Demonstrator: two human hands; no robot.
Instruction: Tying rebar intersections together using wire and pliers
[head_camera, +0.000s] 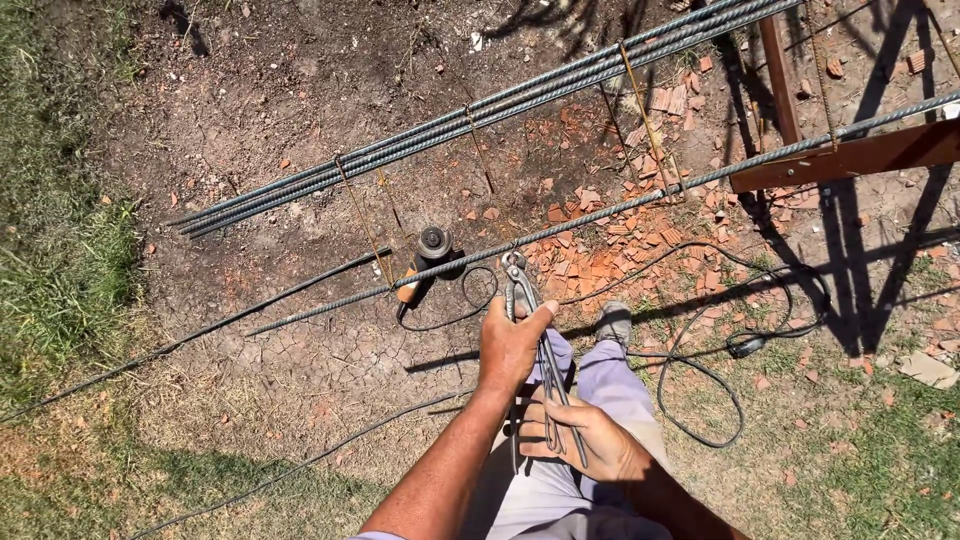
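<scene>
My left hand (510, 345) grips long-handled steel pincers (528, 310) just below their head. The pincer jaws (514, 264) sit at a single ribbed rebar (640, 203) that runs diagonally across the view, where a thin rusty wire stirrup (362, 230) line crosses. My right hand (582, 440) is closed around the lower ends of the pincer handles, close to my grey trousers (610, 385). A bundle of several rebars (470, 115) lies parallel, farther up.
An angle grinder (428, 255) lies on the cracked dirt under the rebar, and its black cable (700, 370) loops right past my shoe (613, 322). Broken brick pieces (600, 255) are scattered nearby. A reddish beam (850, 155) stands at right. Grass (50, 250) borders the left.
</scene>
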